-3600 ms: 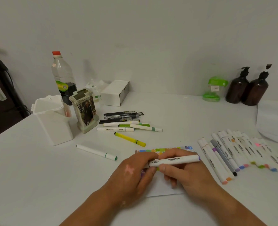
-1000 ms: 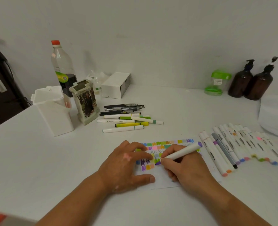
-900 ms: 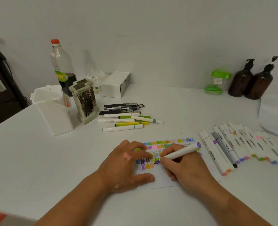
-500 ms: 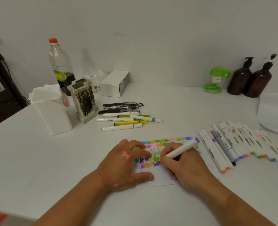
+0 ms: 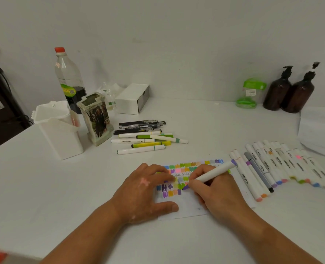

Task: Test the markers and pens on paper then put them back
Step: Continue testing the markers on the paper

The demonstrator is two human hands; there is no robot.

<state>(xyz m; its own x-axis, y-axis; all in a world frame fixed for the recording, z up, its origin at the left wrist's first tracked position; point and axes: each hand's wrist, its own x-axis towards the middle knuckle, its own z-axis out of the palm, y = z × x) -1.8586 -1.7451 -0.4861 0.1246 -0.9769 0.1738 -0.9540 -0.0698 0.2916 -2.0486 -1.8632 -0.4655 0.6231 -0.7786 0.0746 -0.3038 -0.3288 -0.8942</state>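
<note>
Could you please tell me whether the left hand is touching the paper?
Touching. The head view shows the left hand flat on the paper, fingers and thumb over its left edge; the right hand grips the marker.

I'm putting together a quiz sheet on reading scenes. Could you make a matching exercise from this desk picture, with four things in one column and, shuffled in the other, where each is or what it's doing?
Column one
1. clear bottle
2. brown pump bottles
3. white marker
4. left hand

Column two
A. standing at the back right
B. gripped in the right hand, tip down on the paper
C. resting flat on the paper's left edge
D. upright at the back left, red cap on

Pairs: 1-D, 2-A, 3-B, 4-C
</note>
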